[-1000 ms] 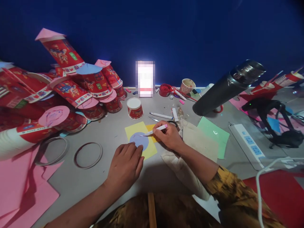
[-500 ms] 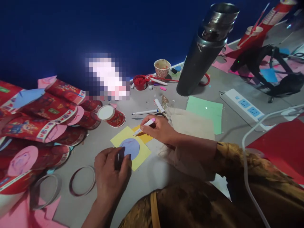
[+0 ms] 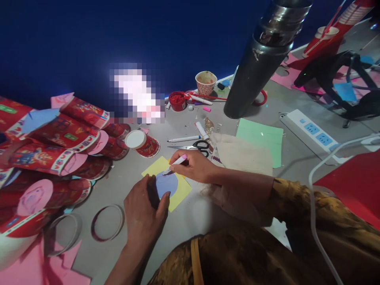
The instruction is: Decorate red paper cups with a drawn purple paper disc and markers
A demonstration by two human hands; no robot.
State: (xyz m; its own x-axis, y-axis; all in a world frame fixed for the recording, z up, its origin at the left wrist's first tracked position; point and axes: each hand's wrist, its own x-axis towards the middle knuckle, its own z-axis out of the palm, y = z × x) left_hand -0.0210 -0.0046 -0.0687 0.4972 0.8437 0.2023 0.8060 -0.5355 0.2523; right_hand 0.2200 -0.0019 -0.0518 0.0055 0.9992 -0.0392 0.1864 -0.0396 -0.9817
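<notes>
My right hand (image 3: 194, 166) is closed round a white marker with a pink end (image 3: 175, 162), its tip resting on the top edge of a blue paper disc (image 3: 166, 183). The disc lies on a yellow paper square (image 3: 181, 192) on the grey table (image 3: 190, 221). My left hand (image 3: 145, 211) rests on the table with thumb and fingers spread, pressing the disc's lower left edge. Black-handled scissors (image 3: 198, 145) lie just behind my right hand.
Red patterned paper cups (image 3: 59, 150) lie piled at the left, with two cut rings (image 3: 107, 222) and pink paper (image 3: 35, 269) in front. A tall black flask (image 3: 258, 59), green paper (image 3: 263, 138), a beige cloth (image 3: 243, 155), a power strip (image 3: 311, 132) and red paper (image 3: 356, 186) stand to the right.
The view has swung left and tilted. My left hand opened its fingers and shifted along the disc's lower left edge. The marker tip moved slightly along the disc's top edge.
</notes>
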